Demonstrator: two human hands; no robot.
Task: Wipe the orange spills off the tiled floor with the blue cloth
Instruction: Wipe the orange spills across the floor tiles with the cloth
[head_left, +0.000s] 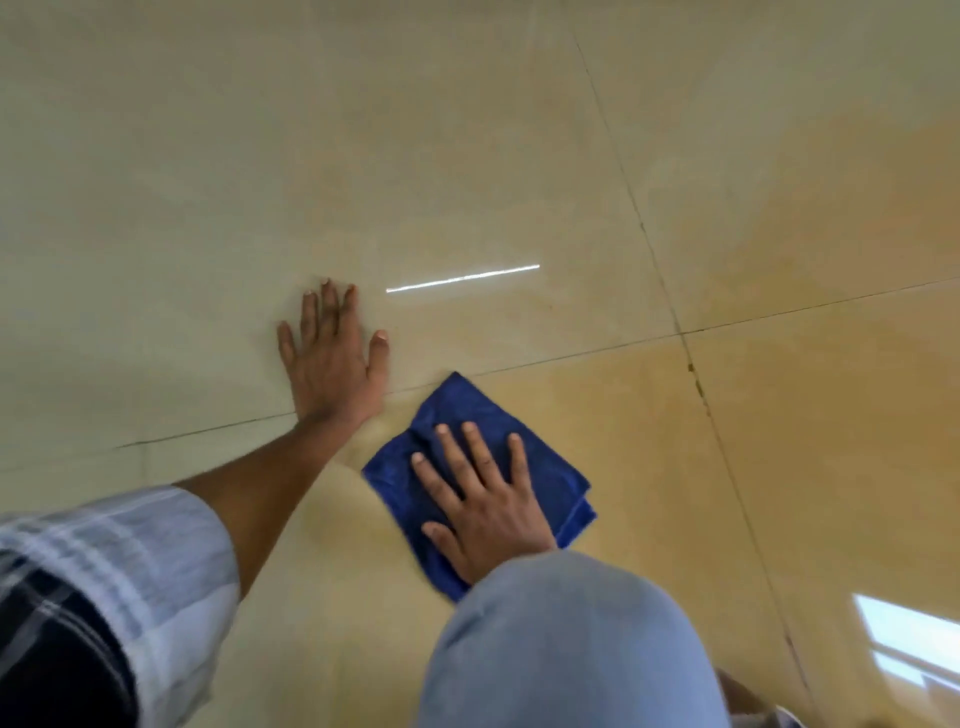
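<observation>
Right hand (485, 506) flat on blue cloth (550, 467), knee (566, 639) in front

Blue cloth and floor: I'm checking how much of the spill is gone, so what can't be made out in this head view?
- Floor under the blue cloth: covered by the cloth and the right hand.
- Cloth's near corner and the right wrist: hidden behind the knee.
- Orange tint on the tiled floor: runs off the right edge.
- Floor under the left hand: hidden by the flat palm.
</observation>
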